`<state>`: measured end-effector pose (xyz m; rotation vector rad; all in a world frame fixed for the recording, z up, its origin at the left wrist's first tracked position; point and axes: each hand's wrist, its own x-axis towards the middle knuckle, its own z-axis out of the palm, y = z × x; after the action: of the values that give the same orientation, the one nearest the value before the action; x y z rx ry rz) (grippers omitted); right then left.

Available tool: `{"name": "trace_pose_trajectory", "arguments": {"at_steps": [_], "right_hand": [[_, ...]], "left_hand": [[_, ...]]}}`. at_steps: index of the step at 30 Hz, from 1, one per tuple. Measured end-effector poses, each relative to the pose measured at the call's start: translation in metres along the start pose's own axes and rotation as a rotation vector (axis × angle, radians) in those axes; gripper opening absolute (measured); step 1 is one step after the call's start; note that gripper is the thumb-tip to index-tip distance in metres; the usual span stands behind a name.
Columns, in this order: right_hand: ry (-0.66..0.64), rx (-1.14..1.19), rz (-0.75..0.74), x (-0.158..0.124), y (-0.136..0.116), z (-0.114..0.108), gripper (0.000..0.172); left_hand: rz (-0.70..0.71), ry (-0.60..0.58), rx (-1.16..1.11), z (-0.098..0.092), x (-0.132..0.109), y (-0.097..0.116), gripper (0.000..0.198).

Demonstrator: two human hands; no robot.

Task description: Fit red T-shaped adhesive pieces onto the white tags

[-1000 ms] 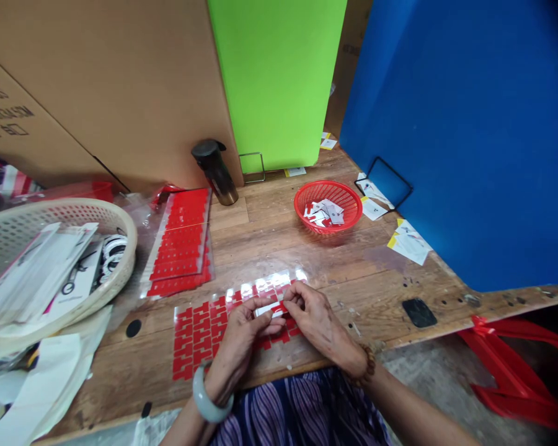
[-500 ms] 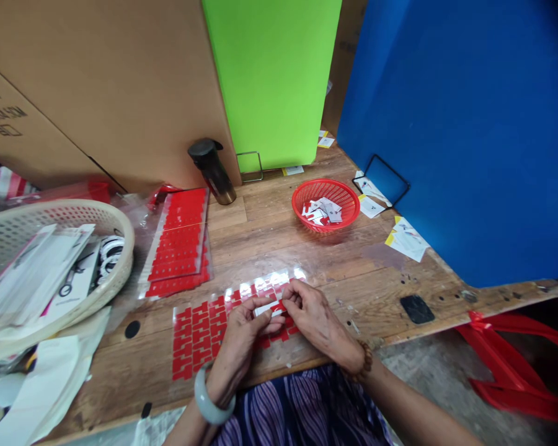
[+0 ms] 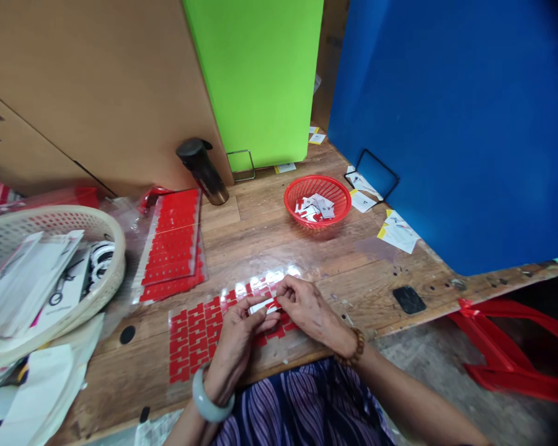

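My left hand [image 3: 242, 328] is closed on a small white card [image 3: 261, 305], pinched between thumb and fingers. At the card's right end a red sticker [image 3: 273, 304] shows. My right hand [image 3: 307, 310] is closed in a pinch at that end, its thumb and fingertips at the red sticker. Beneath both hands lies a clear sheet of red stickers [image 3: 188, 341] on the wooden table [image 3: 242, 241]. The hands cover part of the sheet.
A red basket [image 3: 344, 214] holds white cards with red pieces. Stacked red sticker sheets [image 3: 172, 238] lie left, near a dark bottle [image 3: 207, 176]. A cream basket [image 3: 116, 266] of printed cards stands far left. Green [image 3: 260, 80] and blue [image 3: 437, 124] panels rise behind.
The view has shifted slightly, so the table's things sit a little further left. Both hands keep nearly the same pose at the card.
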<state>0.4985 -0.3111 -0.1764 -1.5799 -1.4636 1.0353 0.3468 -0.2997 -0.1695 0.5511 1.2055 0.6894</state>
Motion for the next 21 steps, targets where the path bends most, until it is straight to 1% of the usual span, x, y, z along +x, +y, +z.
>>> {"name": "trace_pose_trajectory", "arguments": {"at_steps": [9, 14, 18, 21], "right_hand": [[-0.014, -0.017, -0.002, 0.0049, -0.0042, -0.0032, 0.013], [-0.01, -0.012, 0.023, 0.0066, -0.0026, -0.0039, 0.013], [-0.007, 0.008, 0.026, 0.0067, 0.0007, -0.0047, 0.013], [-0.006, 0.026, 0.016, 0.0039, 0.0027, -0.0053, 0.013]], "left_hand": [[0.028, 0.016, -0.016, 0.0016, 0.0025, 0.0008, 0.023], [0.048, 0.029, -0.038, 0.0045, -0.0009, -0.001, 0.027], [0.08, 0.037, 0.003, 0.0047, -0.0041, -0.004, 0.029], [0.119, 0.009, 0.046, 0.0021, -0.0052, -0.0081, 0.033]]}}
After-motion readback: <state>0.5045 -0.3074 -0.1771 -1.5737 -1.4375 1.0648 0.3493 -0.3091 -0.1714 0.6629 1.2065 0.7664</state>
